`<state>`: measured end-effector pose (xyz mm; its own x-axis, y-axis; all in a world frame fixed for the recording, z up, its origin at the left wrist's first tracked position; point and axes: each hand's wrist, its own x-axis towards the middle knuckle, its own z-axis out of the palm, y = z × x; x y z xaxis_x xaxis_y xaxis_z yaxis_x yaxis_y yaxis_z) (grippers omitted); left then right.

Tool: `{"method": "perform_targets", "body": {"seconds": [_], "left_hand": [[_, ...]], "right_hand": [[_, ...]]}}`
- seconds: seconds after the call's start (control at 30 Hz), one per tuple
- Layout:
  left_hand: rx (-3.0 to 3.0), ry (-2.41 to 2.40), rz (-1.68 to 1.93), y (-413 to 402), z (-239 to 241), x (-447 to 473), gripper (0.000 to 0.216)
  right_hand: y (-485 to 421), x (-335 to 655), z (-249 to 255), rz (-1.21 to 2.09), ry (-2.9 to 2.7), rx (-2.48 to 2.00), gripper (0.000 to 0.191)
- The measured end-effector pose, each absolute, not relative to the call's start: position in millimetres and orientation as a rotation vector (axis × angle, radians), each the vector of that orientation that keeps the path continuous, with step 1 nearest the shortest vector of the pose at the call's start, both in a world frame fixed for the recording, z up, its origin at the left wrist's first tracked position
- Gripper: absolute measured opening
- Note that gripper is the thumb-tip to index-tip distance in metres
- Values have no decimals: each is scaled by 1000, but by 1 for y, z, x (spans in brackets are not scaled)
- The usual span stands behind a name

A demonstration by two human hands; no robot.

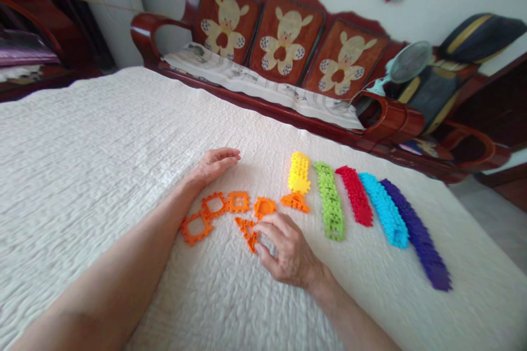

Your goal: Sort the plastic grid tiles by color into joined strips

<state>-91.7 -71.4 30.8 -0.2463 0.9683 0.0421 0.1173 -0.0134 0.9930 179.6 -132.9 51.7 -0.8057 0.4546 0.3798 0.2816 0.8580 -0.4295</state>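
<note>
Six orange shapes, five coloured rows, two hands

The step in hand looks to be the handling of the triangular orange piece (251, 241), which lies just below the centre of the frame. The right hand (290, 249) touches its right edge, thumb and forefinger apart with part of the piece between them; whether they clamp it or only rest there, I cannot tell. The next move would call for a light, sure pinch on its thin rim. The left hand (216, 165), near the centre, holds nothing: its fingers lie together, stretched out, the thumb just below.

Count of orange: one triangle at the fingertips, though it could be two overlapping; three hollow pieces (231, 202) in an arc left of centre; one round-holed piece (264, 208); one flatter piece (294, 201) just below the yellow row.

Rows right of centre, one each: yellow row (298, 170), green row (329, 197), red row (357, 194), light blue row (385, 208), purple row (415, 233). How many pieces each contains cannot be told. Three cushions (284, 38) stand across the top.
</note>
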Motion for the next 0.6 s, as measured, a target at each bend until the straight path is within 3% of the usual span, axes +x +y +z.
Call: {"method": "perform_targets", "body": {"seconds": [0.13, 0.33, 0.6], "left_hand": [[1131, 1446, 1398, -71, 30, -93, 40], [1114, 1430, 1413, -70, 29, -93, 39], [1133, 1440, 1396, -70, 30, -92, 45]], "right_hand": [[-142, 173, 52, 558, -2673, -563, 41], [-141, 175, 45, 580, -2656, -478, 26], [-125, 187, 47, 595, -2374, -474, 29]]}}
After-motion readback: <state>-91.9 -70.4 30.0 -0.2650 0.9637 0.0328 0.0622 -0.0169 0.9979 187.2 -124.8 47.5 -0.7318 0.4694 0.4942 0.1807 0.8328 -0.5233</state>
